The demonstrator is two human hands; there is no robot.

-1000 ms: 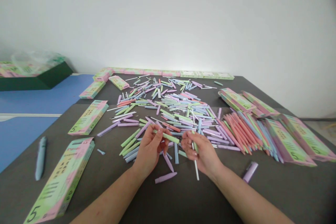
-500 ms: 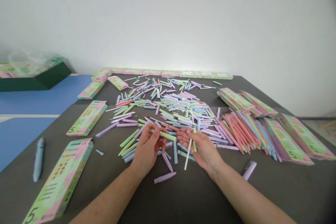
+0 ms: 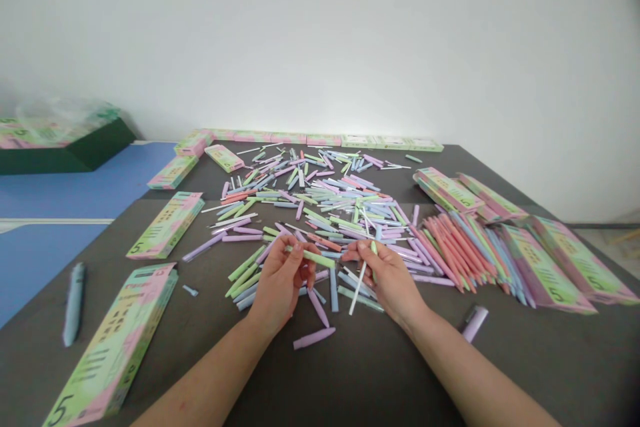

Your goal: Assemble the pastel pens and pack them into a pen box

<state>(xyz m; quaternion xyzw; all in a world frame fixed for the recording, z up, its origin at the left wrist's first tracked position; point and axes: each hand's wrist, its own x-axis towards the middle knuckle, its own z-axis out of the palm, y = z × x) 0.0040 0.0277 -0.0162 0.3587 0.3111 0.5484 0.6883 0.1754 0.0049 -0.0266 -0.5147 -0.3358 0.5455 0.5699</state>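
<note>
My left hand (image 3: 280,277) pinches a light green pen barrel (image 3: 319,258) between thumb and fingers, its free end pointing right. A short way to the right, my right hand (image 3: 393,278) is closed on a thin white pen refill (image 3: 357,292) that slants down from the fingers. A small green pen part (image 3: 374,249) also shows at that thumb and fingertips. The two hands are apart. Below them lie a purple pen barrel (image 3: 314,338) and another purple piece (image 3: 319,307). Behind the hands spreads a heap of pastel pen parts (image 3: 335,200).
Grouped red, green and blue barrels (image 3: 453,250) lie at right, near printed pen boxes (image 3: 545,267). More boxes stand at left (image 3: 113,347) and along the wall (image 3: 320,139). A blue barrel (image 3: 74,305), a small blue piece (image 3: 190,290) and a purple part (image 3: 474,323) lie apart.
My right hand has turned over somewhat and its fingers have curled in, with the white refill shifting slightly up and left. My left hand holds the green barrel nearly still.
</note>
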